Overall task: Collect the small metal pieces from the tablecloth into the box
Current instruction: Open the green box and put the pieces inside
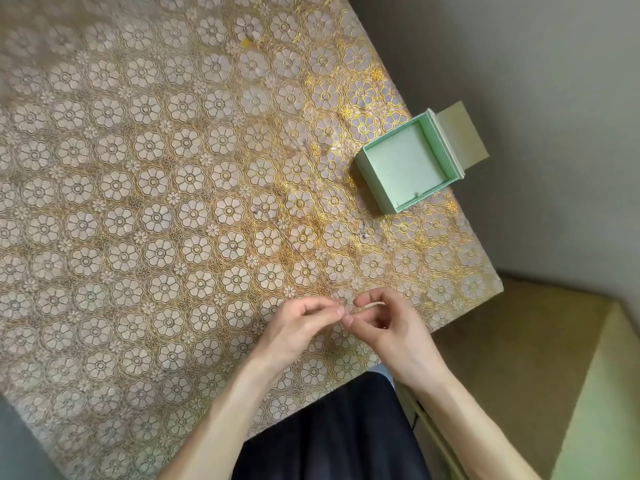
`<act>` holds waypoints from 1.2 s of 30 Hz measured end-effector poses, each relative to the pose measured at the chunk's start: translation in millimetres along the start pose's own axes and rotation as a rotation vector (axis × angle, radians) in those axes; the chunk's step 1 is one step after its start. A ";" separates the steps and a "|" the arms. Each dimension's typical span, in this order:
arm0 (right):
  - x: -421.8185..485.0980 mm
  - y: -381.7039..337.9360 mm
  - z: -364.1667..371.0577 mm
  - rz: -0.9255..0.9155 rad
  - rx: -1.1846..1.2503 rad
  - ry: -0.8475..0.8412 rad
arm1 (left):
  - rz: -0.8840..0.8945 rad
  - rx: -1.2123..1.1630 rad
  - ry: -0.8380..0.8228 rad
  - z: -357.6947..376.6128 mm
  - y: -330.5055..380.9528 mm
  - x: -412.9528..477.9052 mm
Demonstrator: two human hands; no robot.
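- Two hands are seen: the left hand (298, 329) and the right hand (389, 329) are curled, fingertips meeting
- One tiny metal piece (346, 310) is pinched between them, above the tablecloth (138, 202) near its front edge
- Two loose pieces are left lying: a nearer piece (363, 232) just before the box, and a farther piece (258, 211) to its left
- One open green box (367, 168) is set at the right edge

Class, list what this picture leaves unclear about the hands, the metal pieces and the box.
All head view.
Piece pinched between left hand and right hand: too small to identify.
Pieces on the tablecloth: how many, lost in its pattern.
Specks in the box: too small.
Card behind it: partly hidden by the box.
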State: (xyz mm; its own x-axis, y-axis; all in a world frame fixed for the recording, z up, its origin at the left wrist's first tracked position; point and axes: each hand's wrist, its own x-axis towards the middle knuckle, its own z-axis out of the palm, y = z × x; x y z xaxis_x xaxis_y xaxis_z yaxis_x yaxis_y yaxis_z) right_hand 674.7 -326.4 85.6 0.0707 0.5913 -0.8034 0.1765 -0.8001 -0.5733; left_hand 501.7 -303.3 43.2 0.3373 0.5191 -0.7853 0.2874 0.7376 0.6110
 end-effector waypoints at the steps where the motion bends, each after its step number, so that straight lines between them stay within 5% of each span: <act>1: 0.8 0.0 -0.1 0.001 -0.001 0.001 | 0.009 0.002 0.027 1.6 0.8 -0.1; 8: 3.2 -0.7 0.0 0.063 -0.005 0.045 | 0.147 0.087 0.206 14.6 -1.8 -3.2; 17: -1.5 -7.7 13.3 0.247 0.435 0.045 | 0.103 -0.055 0.399 38.2 -7.0 -7.0; 31: 1.6 3.6 32.3 0.241 0.531 0.226 | 0.030 -0.171 0.282 49.1 -7.6 -8.3; 36: -2.5 3.3 34.0 0.187 0.482 0.280 | -0.007 -0.430 0.245 48.4 -7.8 -4.8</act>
State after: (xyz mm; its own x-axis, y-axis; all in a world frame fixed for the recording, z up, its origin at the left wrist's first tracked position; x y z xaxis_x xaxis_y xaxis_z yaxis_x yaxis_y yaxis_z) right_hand 641.8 -333.9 80.4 0.3254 0.3873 -0.8626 -0.3254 -0.8107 -0.4867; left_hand 541.2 -332.5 47.0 0.1013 0.5613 -0.8214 -0.1247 0.8263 0.5493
